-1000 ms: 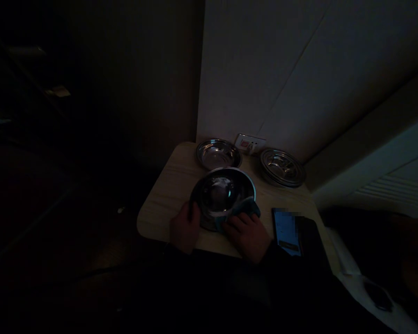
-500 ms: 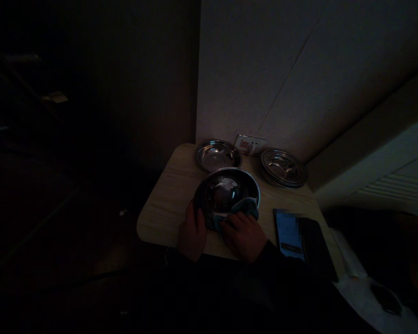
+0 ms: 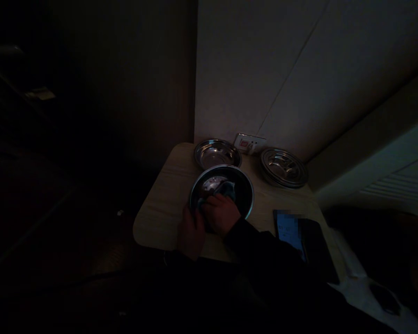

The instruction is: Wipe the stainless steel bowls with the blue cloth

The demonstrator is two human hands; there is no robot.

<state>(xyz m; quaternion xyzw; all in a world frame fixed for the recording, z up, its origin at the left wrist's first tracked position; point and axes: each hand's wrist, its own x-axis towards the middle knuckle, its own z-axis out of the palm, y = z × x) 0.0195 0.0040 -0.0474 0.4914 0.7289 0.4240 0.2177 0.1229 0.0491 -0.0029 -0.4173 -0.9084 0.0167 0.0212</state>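
Observation:
A round metal bowl [image 3: 245,197] sits near the front of a small wooden-topped table [image 3: 160,208]. My left hand [image 3: 191,234] grips its rim at the near left side, thumb and fingers closed about the edge. Inside the bowl, my right hand [image 3: 222,214] is closed on a bluish cloth [image 3: 227,189] that touches the inner surface near the left and middle. Part of the cloth is hidden beneath my fingers. The room is dim, so fine details of both hands are hard to see.
Behind the bowl lies a shallow metal dish [image 3: 216,153]; a stack of similar dishes [image 3: 284,167] stands at the back right. A phone with a lit screen [image 3: 289,234] and a dark case lies on the right. A wall socket [image 3: 250,143] is behind the table.
My right hand has moved left and inward with the cloth, from the near right rim into the bowl. The bowl has shifted slightly left and sits flatter; my left hand stays at its rim.

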